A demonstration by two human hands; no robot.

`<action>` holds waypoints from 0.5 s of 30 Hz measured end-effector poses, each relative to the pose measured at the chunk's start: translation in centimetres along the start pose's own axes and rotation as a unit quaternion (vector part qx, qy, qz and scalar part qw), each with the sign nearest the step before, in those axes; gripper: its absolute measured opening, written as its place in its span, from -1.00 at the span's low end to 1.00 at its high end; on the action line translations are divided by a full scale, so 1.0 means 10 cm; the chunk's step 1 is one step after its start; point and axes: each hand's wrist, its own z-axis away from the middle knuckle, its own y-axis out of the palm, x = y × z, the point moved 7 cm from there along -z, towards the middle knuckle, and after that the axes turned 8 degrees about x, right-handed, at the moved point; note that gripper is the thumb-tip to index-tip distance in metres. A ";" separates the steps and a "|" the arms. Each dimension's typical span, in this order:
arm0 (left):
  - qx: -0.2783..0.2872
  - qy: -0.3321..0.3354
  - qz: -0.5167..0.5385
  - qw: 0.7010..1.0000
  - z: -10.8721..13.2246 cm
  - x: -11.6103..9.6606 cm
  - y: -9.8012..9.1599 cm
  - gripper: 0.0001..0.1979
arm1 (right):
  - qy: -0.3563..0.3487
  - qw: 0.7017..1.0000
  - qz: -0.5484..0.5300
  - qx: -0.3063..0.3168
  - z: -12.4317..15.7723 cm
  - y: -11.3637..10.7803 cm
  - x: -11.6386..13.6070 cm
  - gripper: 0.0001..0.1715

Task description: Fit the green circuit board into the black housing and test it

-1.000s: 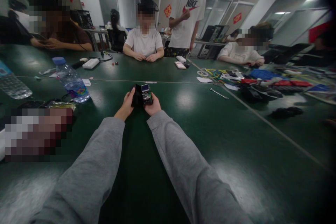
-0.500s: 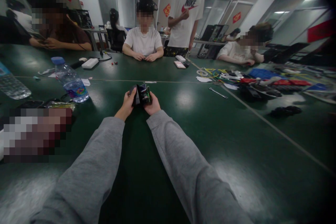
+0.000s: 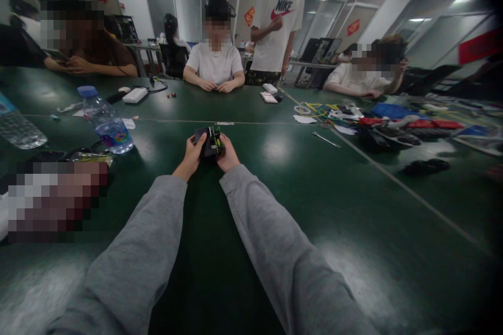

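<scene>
Head view: left hand (image 3: 192, 156) grips a flat, black, rectangular case (image 3: 201, 142), thumb on its near face, other fingers mostly hidden behind; right hand (image 3: 229, 154) pinches a small green circuit board (image 3: 218, 141) with pale and yellowish parts, at the board's right edge; board stands right beside the case, on its right; can't tell if the two are joined, nor if the case rests on the dark green tabletop (image 3: 283, 209); left of the case, well apart, a clear plastic bottle with blue cap (image 3: 112, 131); right of the case, well apart, a slim silver metal wrench (image 3: 326, 140); farther right of and beyond the case, a tangle of yellow and white cables (image 3: 320, 110); beyond the case, across the table, a seated person in a white T-shirt (image 3: 214, 65), hands together on the table edge.
</scene>
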 end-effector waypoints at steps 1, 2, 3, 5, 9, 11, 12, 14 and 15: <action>0.001 -0.001 -0.002 1.000 0.00 0.00 0.00 -0.47 | -0.006 1.000 0.007 -0.002 0.00 0.00 0.01 -0.77; 0.003 -0.002 -0.003 1.000 0.00 0.00 0.00 -0.47 | -0.013 1.000 0.013 -0.004 0.00 0.00 0.02 -0.76; 0.005 -0.002 -0.004 1.000 0.00 0.00 0.00 -0.46 | -0.018 1.000 0.018 -0.006 -0.01 0.00 0.02 -0.76; 0.009 0.001 -0.002 1.000 0.00 0.00 0.00 -0.46 | -0.027 0.999 0.026 -0.007 -0.01 0.01 0.03 -0.76; 0.010 0.003 0.001 1.000 -0.01 0.00 0.00 -0.50 | -0.051 0.997 0.046 -0.018 -0.01 0.00 0.04 -0.75; 0.008 0.008 0.005 1.000 0.00 -0.01 0.00 -0.52 | -0.064 0.996 0.063 -0.022 -0.01 0.00 0.04 -0.75; 0.007 0.012 0.009 1.000 0.00 -0.01 0.00 -0.52 | -0.067 0.995 0.071 -0.022 0.00 0.01 0.04 -0.74; 0.005 0.016 0.019 1.000 0.01 -0.01 0.00 -0.52 | -0.070 0.994 0.080 -0.020 0.00 0.02 0.04 -0.74; 0.003 0.015 0.022 1.000 0.01 -0.01 0.00 -0.51 | -0.069 0.994 0.082 -0.018 0.01 0.03 0.04 -0.74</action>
